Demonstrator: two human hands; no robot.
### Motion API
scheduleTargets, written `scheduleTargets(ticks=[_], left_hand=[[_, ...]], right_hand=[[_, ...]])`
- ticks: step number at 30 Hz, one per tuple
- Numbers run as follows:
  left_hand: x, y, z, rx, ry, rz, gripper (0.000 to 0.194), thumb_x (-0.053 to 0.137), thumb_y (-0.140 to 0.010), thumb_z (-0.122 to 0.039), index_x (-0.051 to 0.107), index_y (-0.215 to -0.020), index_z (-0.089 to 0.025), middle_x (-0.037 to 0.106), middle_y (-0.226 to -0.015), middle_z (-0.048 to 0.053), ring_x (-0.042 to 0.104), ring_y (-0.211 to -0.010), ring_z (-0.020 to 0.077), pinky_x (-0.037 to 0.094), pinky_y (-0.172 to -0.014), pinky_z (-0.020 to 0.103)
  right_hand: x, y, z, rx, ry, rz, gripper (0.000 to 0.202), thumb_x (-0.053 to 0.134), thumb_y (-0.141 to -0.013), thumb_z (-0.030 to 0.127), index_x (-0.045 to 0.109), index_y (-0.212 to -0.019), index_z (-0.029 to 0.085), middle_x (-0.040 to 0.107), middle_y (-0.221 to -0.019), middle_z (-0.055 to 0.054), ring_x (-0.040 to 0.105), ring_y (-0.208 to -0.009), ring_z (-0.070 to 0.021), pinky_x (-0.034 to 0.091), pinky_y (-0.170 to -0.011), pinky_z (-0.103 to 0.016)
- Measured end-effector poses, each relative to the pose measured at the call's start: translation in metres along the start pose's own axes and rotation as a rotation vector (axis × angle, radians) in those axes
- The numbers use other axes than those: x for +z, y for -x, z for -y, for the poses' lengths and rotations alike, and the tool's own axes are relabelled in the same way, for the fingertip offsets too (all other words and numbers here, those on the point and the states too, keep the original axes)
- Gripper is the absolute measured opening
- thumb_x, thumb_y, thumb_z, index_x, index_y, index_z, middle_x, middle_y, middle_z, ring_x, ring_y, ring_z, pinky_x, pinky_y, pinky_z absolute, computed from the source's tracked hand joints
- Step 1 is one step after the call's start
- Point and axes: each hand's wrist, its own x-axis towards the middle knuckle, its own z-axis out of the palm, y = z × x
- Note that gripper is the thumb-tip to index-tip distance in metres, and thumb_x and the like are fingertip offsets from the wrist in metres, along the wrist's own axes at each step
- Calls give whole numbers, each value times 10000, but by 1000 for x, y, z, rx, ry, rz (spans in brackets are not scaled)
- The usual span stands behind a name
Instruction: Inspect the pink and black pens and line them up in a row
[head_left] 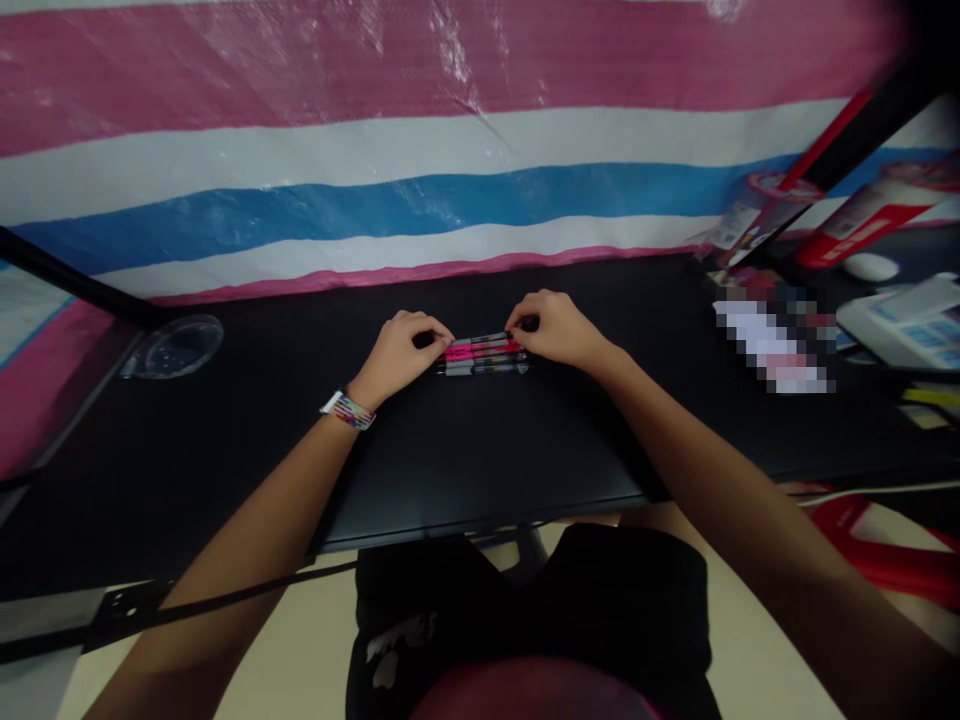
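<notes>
Several pens (487,354) lie side by side in a small row on the black desk (480,450); some have pink or red parts, others look grey and black. At the row's left end, my left hand (405,350) pinches the end of the farthest pen (480,340) between thumb and finger. My right hand (559,328) closes its thumb and finger on that pen's other end. A colourful band (349,410) circles my left wrist. The fingertips partly cover the pen ends.
A clear plastic lid or shallow container (184,347) sits at the desk's left. On the right stand a clear cup (750,225) and a red-and-white canister (862,215), near a white rounded object (871,267). A striped sheet (420,200) hangs behind the desk.
</notes>
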Motion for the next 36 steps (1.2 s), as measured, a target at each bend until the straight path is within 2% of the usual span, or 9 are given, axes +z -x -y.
scheduleTargets(ticks=[5,10,14,17,20,22,27,31,36], left_hand=[[-3,0,-1,24,14,12,121,748,-941,-241,835,-894,-311,857,-945,20,734,-937,272,547,-937,457],[-4,0,-5,16,10,30,90,756,-971,-290,836,-936,-310,860,-982,23,734,-957,278,530,-951,464],[-4,1,-6,12,-21,47,83,762,-970,-301,843,-980,-314,863,-1018,23,732,-999,290,513,-997,494],[-3,0,-4,18,-24,48,114,733,-1000,-324,843,-974,-311,863,-1020,31,727,-982,283,525,-975,481],[-2,-1,-1,23,-19,40,145,714,-1024,-350,840,-969,-303,857,-998,38,722,-955,278,534,-940,464],[-2,-1,1,22,-19,36,157,703,-1035,-354,838,-974,-301,855,-999,40,720,-954,275,534,-936,457],[-3,-2,-2,-15,-50,80,217,644,-1076,-359,828,-1008,-266,846,-1030,51,715,-1003,275,518,-969,454],[-3,-2,-5,-48,-58,84,207,639,-1082,-337,823,-1026,-258,846,-1058,49,716,-1024,274,501,-986,457],[-5,-1,-10,-14,-51,28,211,633,-1098,-338,812,-1028,-250,835,-1048,47,738,-1021,263,490,-976,448]], right_hand=[[-2,1,2,-9,8,26,200,683,-799,125,852,-836,225,806,-903,-82,718,-876,-281,568,-858,-443],[-1,1,3,-5,-10,31,227,680,-782,111,857,-887,207,805,-922,-90,729,-874,-287,573,-871,-454],[-4,1,8,-8,-21,-1,175,680,-824,139,835,-861,210,787,-916,-95,715,-894,-291,554,-886,-454],[-5,3,21,-92,-44,-9,149,676,-869,175,818,-853,217,767,-905,-86,694,-917,-284,531,-891,-435],[-3,7,37,-248,-103,88,154,674,-944,224,816,-885,208,733,-891,-76,667,-886,-256,514,-850,-402],[1,9,44,-294,-83,157,138,685,-951,214,803,-879,214,717,-890,-65,644,-878,-243,503,-842,-388],[9,11,43,-387,-80,208,87,733,-923,154,777,-864,202,697,-892,-58,629,-874,-234,499,-853,-379],[9,9,41,-416,-89,224,15,807,-914,203,792,-914,204,742,-923,-60,633,-897,-244,506,-899,-405],[7,11,46,-376,-156,278,131,772,-875,115,819,-960,203,794,-888,-40,645,-909,-241,522,-852,-380]])
